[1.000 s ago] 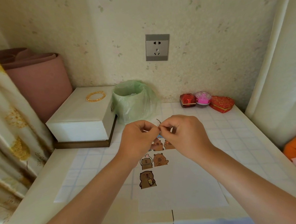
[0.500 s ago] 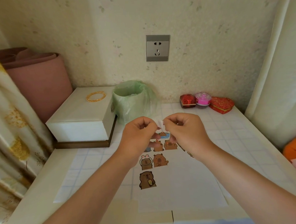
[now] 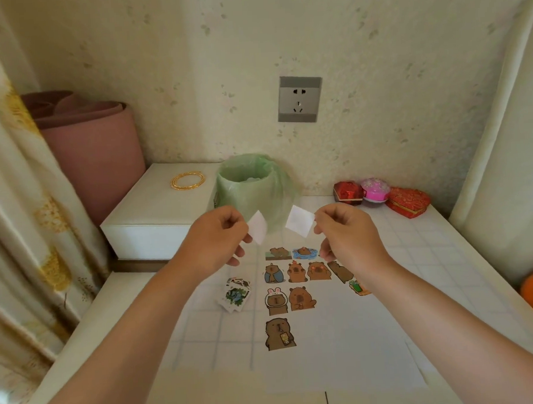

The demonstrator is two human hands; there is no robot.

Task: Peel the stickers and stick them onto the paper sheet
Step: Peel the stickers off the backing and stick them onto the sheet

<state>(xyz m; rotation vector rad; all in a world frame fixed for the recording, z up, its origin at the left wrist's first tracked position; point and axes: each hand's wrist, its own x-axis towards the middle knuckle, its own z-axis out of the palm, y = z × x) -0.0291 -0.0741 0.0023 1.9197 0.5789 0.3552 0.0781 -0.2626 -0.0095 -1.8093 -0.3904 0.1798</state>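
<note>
A white paper sheet (image 3: 343,346) lies on the table with several brown capybara stickers (image 3: 296,271) stuck on its upper left part. My left hand (image 3: 215,244) pinches a small white piece (image 3: 258,227) above the table. Level with it, my right hand (image 3: 344,234) pinches another white piece (image 3: 299,221). The two pieces are apart, both showing white sides, so which is sticker and which is backing I cannot tell. A small stack of unpeeled stickers (image 3: 235,296) lies left of the sheet. Two loose stickers (image 3: 359,286) lie under my right wrist.
A small bin lined with a green bag (image 3: 252,184) stands just behind my hands. A white box (image 3: 155,220) with a gold bangle (image 3: 187,180) is at back left. Three red and pink gift boxes (image 3: 379,196) sit at back right. Curtains hang on both sides.
My hands were together at one small piece; now they have pulled apart, each pinching a white piece, and both have lifted slightly toward the bin.
</note>
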